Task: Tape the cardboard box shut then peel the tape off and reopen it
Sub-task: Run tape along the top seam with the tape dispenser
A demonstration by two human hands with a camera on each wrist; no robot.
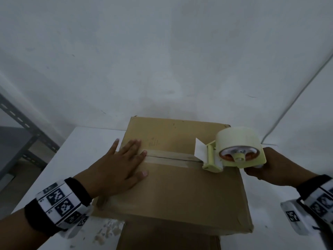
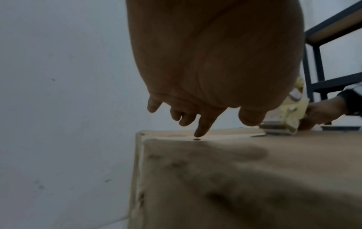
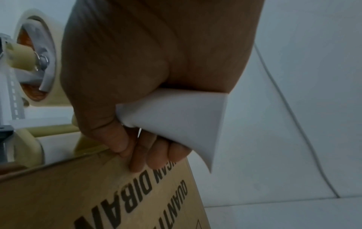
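Note:
A brown cardboard box (image 1: 180,192) sits closed on a white table. A strip of clear tape (image 1: 171,158) runs along its centre seam. My left hand (image 1: 124,163) lies flat with straight fingers on the box top at the strip's left end, and its fingers (image 2: 201,128) touch the cardboard. My right hand (image 1: 266,166) grips the white handle (image 3: 176,117) of a pale yellow tape dispenser (image 1: 234,150). The dispenser's roller end rests on the seam at the box's right edge. The box side (image 3: 98,193) carries black print.
The white table (image 1: 72,159) stands against a white wall. A grey metal shelf frame (image 1: 21,127) is at the left. Another piece of cardboard (image 1: 162,240) lies under the box's near edge, with crumpled tape bits (image 1: 108,230) beside it. A thin cable (image 1: 297,100) runs down the wall at right.

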